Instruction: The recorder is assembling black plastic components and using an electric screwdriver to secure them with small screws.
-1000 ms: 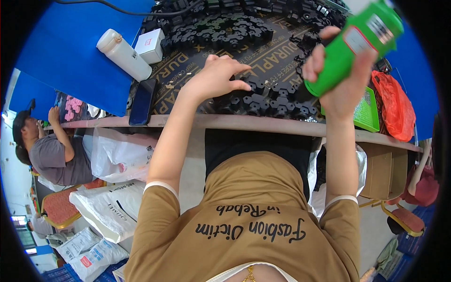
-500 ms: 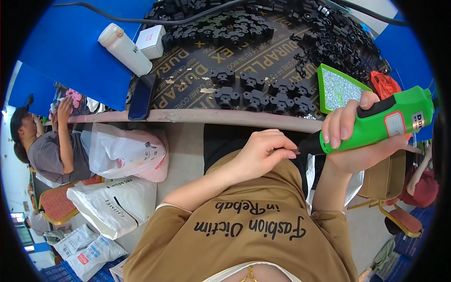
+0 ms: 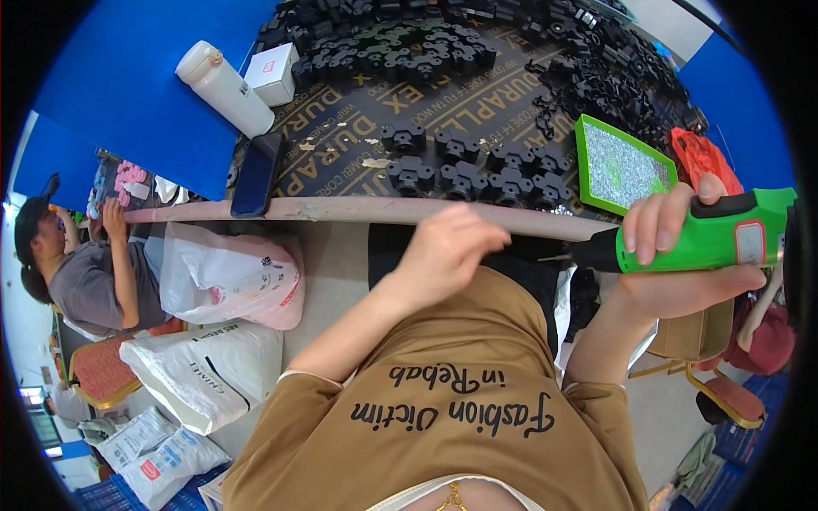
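My right hand [image 3: 660, 285] is wrapped round a green and black electric screwdriver [image 3: 724, 228] at the table's front edge, its thin tip pointing left. My left hand [image 3: 445, 254] hovers left of the tip, apart from it. Motion smears its fingers, and I cannot make out anything in them. Beyond, on the dark tabletop, stand two rows of small black plastic parts with side lugs [image 3: 464, 180]. To their right is a shallow green tray [image 3: 583, 166] holding a great many small silvery screws.
A dark phone [image 3: 256, 175] lies at the table's left edge, near a white bottle [image 3: 226, 89] and a small white box [image 3: 273, 75]. More black parts [image 3: 588, 77] are heaped at the back. White sacks [image 3: 200, 375] stand on the floor at left, where another person [image 3: 85, 272] sits.
My left hand has drawn back up and left from the screwdriver's tip. My right hand has shifted the screwdriver slightly right, and its tip now shows bare.
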The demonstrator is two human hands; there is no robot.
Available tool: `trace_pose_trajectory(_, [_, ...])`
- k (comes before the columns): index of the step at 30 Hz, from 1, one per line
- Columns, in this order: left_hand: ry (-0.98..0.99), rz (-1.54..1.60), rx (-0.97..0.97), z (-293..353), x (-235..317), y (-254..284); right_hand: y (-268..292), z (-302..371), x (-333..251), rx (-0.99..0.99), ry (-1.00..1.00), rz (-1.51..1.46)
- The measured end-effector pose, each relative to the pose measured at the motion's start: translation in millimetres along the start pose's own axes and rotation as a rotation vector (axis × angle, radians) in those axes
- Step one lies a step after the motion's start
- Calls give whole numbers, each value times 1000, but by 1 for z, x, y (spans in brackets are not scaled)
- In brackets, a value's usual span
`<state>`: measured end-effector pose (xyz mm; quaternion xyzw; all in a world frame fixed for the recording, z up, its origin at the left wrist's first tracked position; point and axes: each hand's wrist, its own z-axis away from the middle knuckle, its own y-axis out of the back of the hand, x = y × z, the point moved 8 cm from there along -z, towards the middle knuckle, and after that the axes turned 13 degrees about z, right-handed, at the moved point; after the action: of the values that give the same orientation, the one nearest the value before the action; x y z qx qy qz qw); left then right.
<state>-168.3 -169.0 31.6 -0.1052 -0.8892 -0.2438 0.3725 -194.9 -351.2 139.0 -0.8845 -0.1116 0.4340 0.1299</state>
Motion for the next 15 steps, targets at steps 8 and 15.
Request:
trace_pose_trajectory(8, [35, -845, 8, -40, -51, 20, 0, 5, 9, -6, 4, -19])
trace_pose_trajectory(15, [244, -831, -81, -32, -77, 40, 6, 5, 9, -22, 18, -23])
